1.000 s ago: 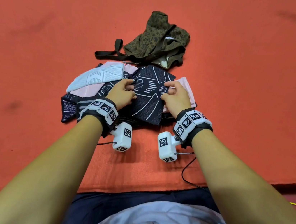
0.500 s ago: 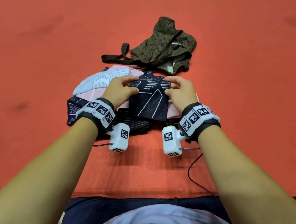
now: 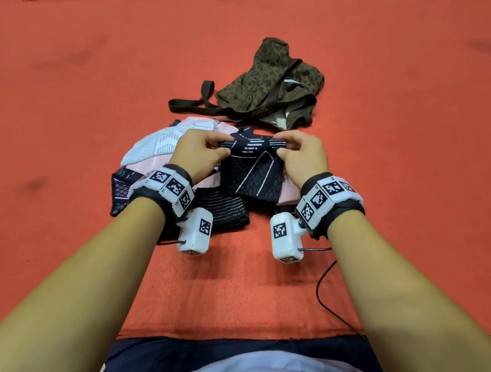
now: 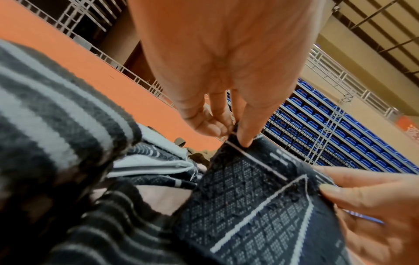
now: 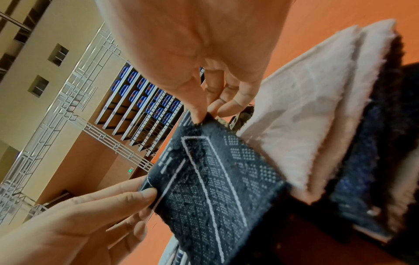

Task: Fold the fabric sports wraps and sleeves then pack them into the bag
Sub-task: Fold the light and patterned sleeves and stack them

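A dark navy sleeve with white lines and a diamond pattern is held up by its upper edge over a pile of wraps. My left hand pinches its left corner between thumb and fingers; the sleeve hangs below that pinch. My right hand pinches the right corner, and the sleeve hangs from it too. The upper edge is rolled or folded over between the two hands. Just beyond the pile lies the olive leopard-print bag, crumpled, with its dark strap trailing to the left.
Under the sleeve lie a white patterned sleeve, pink wraps and dark striped wraps, all on an orange mat. A black cable runs from my right wrist. Blue stadium seats stand far off.
Both hands have lifted the navy sleeve's upper edge away from me and up, folding it over. The sleeve's visible part has become shorter and narrower.
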A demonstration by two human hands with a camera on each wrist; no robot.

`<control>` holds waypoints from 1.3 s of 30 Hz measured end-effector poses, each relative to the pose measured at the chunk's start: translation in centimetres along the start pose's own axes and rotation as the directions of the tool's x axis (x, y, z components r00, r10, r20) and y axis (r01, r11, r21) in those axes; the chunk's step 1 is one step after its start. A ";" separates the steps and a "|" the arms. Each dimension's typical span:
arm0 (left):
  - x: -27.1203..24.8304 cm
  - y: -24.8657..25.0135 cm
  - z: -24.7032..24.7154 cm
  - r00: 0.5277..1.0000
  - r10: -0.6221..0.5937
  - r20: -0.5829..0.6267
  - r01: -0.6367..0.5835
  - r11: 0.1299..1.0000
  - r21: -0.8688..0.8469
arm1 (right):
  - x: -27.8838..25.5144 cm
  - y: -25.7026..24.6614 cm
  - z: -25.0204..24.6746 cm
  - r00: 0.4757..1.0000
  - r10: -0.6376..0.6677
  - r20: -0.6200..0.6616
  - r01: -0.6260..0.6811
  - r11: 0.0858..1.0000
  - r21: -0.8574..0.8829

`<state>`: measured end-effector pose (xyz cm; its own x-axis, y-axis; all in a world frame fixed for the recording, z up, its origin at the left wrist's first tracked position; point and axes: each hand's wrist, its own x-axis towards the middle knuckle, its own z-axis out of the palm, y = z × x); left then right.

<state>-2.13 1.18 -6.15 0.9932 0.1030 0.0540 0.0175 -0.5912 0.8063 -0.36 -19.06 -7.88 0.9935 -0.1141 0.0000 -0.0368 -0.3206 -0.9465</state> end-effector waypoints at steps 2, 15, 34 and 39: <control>0.1 0.0 0.0 1.000 0.002 0.002 -0.002 1.000 0.002 | 0.2 0.0 0.2 1.000 -0.015 -0.006 0.015 1.000 -0.012; -0.4 0.3 0.1 1.000 -0.014 -0.028 0.010 0.991 -0.137 | 0.3 -0.1 0.0 0.998 -0.062 0.016 0.062 0.998 -0.003; -0.9 2.4 0.7 0.979 -0.114 0.171 0.176 0.894 -0.411 | 0.7 -2.0 -0.7 1.000 -0.008 -0.010 0.010 0.957 0.290; -0.6 2.0 1.3 0.986 -0.129 0.104 0.161 0.890 -0.426 | 0.3 -1.7 -1.1 0.977 0.154 0.148 -0.193 0.933 0.303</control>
<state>-2.60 -1.09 -5.28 0.9892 0.0942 -0.1121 0.1268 -0.1694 0.9773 -0.11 -19.62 -5.95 0.9808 -0.0217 -0.1936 -0.1935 0.0073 -0.9811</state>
